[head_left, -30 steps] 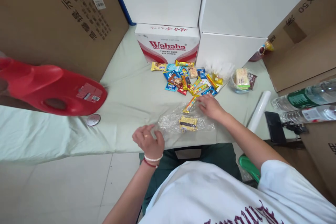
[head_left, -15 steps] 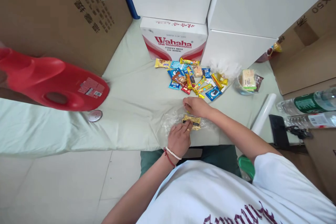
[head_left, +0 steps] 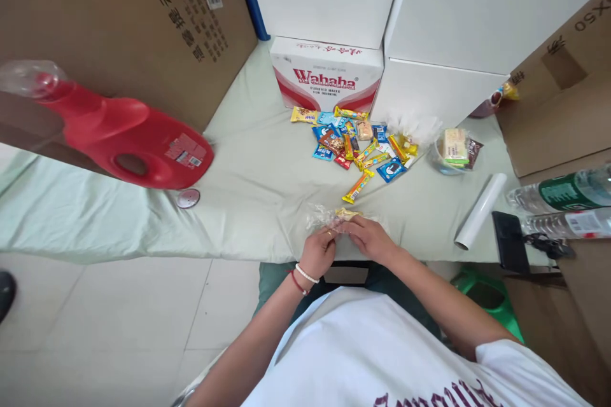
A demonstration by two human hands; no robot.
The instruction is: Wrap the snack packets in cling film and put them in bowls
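Close to the table's front edge, my left hand [head_left: 319, 250] has its fingers closed on the near side of a crumpled clear plastic bag or wrap [head_left: 315, 215]. My right hand [head_left: 371, 239] pinches the same plastic just to the right, its fingertips nearly touching the left ones. A gold-wrapped snack [head_left: 347, 213] lies in the plastic, mostly hidden by the fingers and film. Beyond the hands lies a yellow stick-shaped snack [head_left: 358, 186], apart from a pile of small packets [head_left: 334, 138] in blue, yellow, brown and red wrappers.
A Wahaha carton [head_left: 327, 76] stands behind the pile. To the left lie a red jug [head_left: 143, 146] and a round tin lid [head_left: 188, 198]. A clear bowl of snacks [head_left: 442, 159], white roll [head_left: 481, 211], black phone [head_left: 510, 241] and bottles [head_left: 568, 192] are on the right.
My right hand has come down from over the yellow stick snack to the near edge of the plastic. My left hand has moved off the gold snack's top to grip the plastic.
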